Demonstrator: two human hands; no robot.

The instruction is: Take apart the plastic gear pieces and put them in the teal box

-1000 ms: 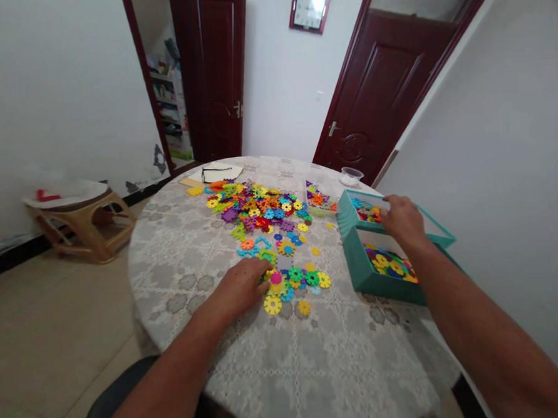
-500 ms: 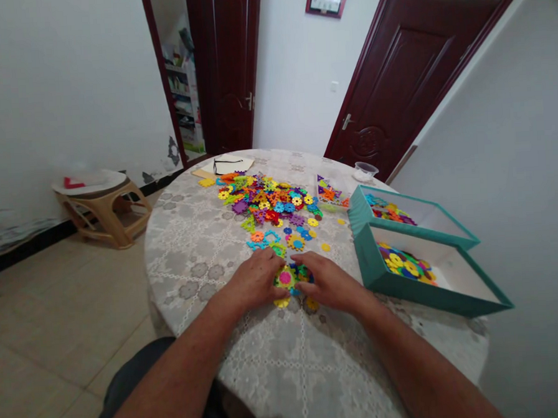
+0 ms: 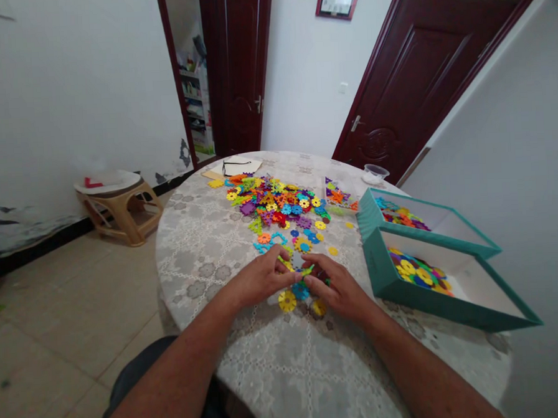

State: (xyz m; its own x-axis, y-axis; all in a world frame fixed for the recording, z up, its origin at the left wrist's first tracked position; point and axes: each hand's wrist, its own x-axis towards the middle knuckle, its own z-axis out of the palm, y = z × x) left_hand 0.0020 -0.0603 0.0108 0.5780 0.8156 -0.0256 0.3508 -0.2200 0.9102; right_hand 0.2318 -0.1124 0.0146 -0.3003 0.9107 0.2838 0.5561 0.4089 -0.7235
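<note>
Near the table's front, my left hand (image 3: 266,275) has its fingers curled, with the thumb against the near end of a yellow-green toothed plastic piece (image 3: 307,270). My right hand (image 3: 334,286) pinches the same piece from the other side. The piece is seen almost edge-on, and the fingers partly cover it. Just below the hands lie a yellow gear-shaped disc (image 3: 287,301), a blue disc (image 3: 301,291) and another yellow disc (image 3: 318,307), partly under my right hand. Beyond my fingers is a yellow gear with a blue centre (image 3: 303,245).
A heap of colourful gear pieces (image 3: 273,200) spreads over the table's middle. Two teal boxes (image 3: 380,278) holding more pieces stand at the right. Farther back are a clear tray (image 3: 341,196), a clear bowl (image 3: 376,171) and glasses (image 3: 234,166) on paper.
The yellow-green piece with a pink centre, facing up before, now appears lifted and turned edge-on between my hands. More of the discs beneath shows. The view has shifted slightly left.
</note>
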